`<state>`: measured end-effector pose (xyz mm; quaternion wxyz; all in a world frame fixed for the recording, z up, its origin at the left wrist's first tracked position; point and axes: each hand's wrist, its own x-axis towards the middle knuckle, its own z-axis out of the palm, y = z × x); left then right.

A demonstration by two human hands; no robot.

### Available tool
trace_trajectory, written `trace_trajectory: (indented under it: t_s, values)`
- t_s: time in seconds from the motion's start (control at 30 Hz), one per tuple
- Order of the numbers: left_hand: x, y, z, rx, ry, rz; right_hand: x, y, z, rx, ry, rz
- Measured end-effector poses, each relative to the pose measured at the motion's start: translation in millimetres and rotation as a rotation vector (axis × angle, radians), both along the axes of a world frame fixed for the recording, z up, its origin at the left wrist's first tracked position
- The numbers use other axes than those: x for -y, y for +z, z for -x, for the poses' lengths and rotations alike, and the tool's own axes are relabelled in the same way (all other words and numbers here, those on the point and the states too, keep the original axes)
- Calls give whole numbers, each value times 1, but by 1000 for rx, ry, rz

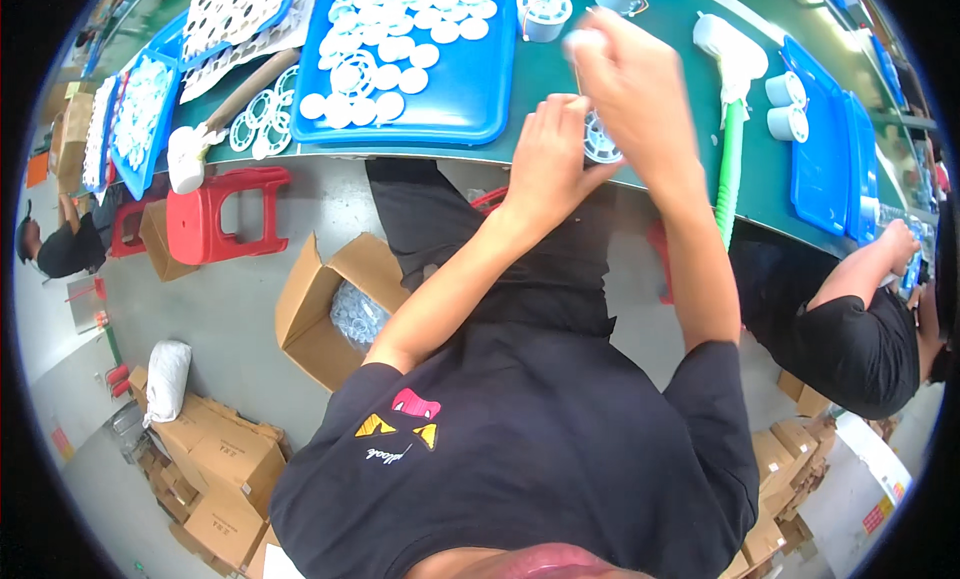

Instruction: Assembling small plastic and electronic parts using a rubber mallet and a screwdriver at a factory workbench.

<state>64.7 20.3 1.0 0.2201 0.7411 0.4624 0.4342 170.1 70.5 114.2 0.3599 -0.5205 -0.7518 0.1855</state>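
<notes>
1. Just to the right of the large blue tray [465, 94], at the near edge of the green tabletop [765, 184], is a white round spoked part [603, 139].
2. The left hand [550, 154] is clamped on that part, fingers together and bent over the side nearest the tray.
3. The right hand [625, 74], also to the right of the tray, is raised beside the left one with its fingers curled in. Something pale shows at the fingertips, but blur keeps me from telling whether they pinch it.
4. On the tray itself, white discs [400, 24] lie heaped, thinning out toward its near edge.
5. Close by the tray's right side stands a white cylindrical housing [545, 14].
6. Left of the tray, several white spoked rings [262, 119] lie near a slanting brown rod [255, 89].
7. Well to the right of the tray are a green tube [733, 164] and two white cylinders [787, 109].
8. Lower than the tray, on the floor to its left, is a red plastic stool [225, 219]; nearly beneath the tray is an open cardboard box [300, 309] holding clear plastic.
9. Far right of the tray, a co-worker [850, 329] sits at the table.
</notes>
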Motion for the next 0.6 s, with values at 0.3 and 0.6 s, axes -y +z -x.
trace_trajectory:
  t_s: [0.3, 0.6]
  values:
    - [-3, 1, 0, 39, -16, -56, 54, -44, -59, -391, -42, 413]
    - [3, -2, 3, 80, 11, -51, 56, -38, -42, -325, -254, 289]
